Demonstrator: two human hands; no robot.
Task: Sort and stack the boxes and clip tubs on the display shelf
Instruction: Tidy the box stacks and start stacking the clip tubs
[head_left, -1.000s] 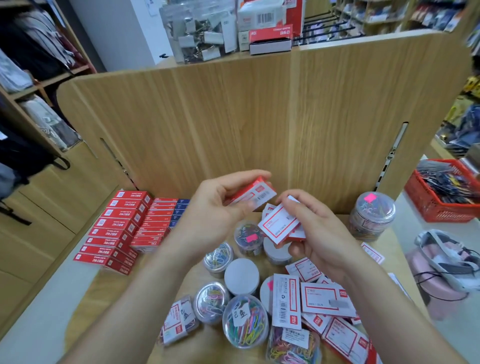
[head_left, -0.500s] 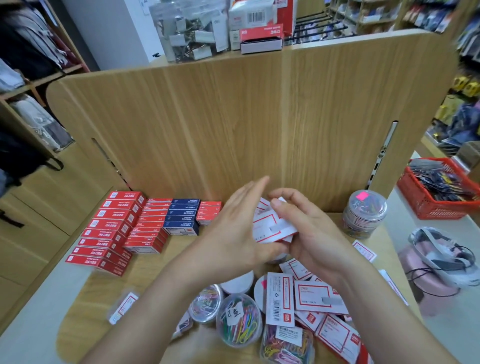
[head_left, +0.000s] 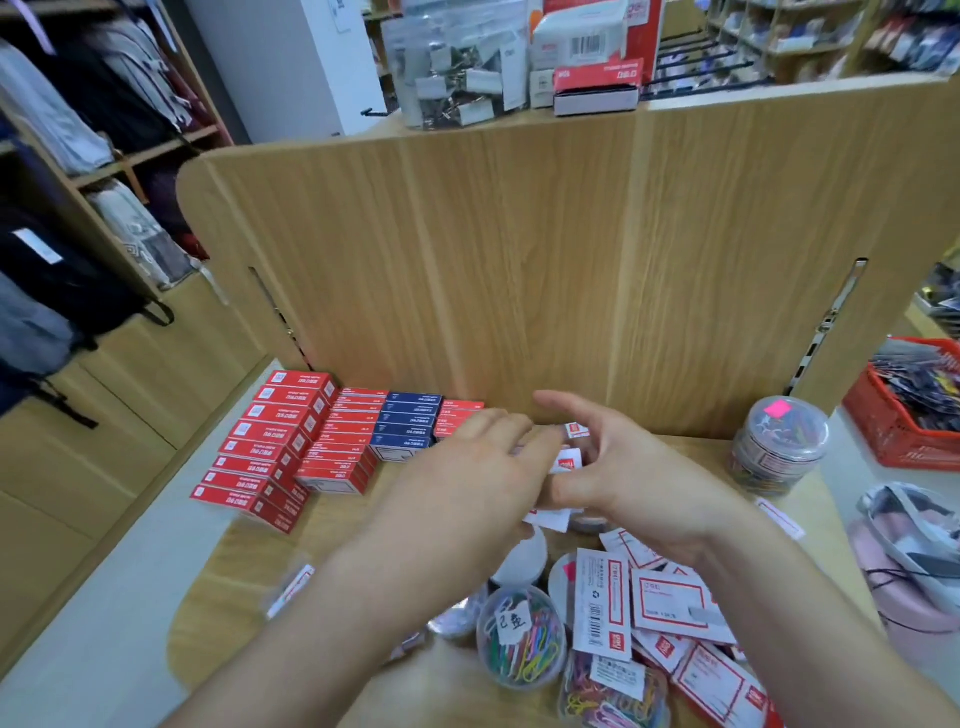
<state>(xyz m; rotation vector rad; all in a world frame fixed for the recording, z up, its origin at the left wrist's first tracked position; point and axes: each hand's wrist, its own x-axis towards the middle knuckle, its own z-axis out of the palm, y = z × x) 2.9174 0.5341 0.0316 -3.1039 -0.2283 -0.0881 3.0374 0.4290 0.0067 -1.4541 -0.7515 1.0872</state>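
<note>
Since half a second ago both hands have dropped forward and lower, from mid-air toward the back of the light wooden display shelf, close to the upright wooden back panel.

The small white cardboard box with a red logo square sits between the two palms; its print is too blurred to read. A white flat box with a barcode and red border lies face up near the front among similar red-framed white boxes. The clear round plastic tub of coloured paper clips beside it carries a white handwritten label of two characters. A second clear clip tub with a pink sticker on its lid stands apart at the right end of the shelf. Rows of flat red cardboard boxes and a stack of dark blue boxes line the back left; their white lettering is illegible.

The left hand reaches forward palm down, fingers straight and together, tips near the red and blue stacks. The right hand faces it, one digit raised and the lower fingers curled around the small white box.
</note>
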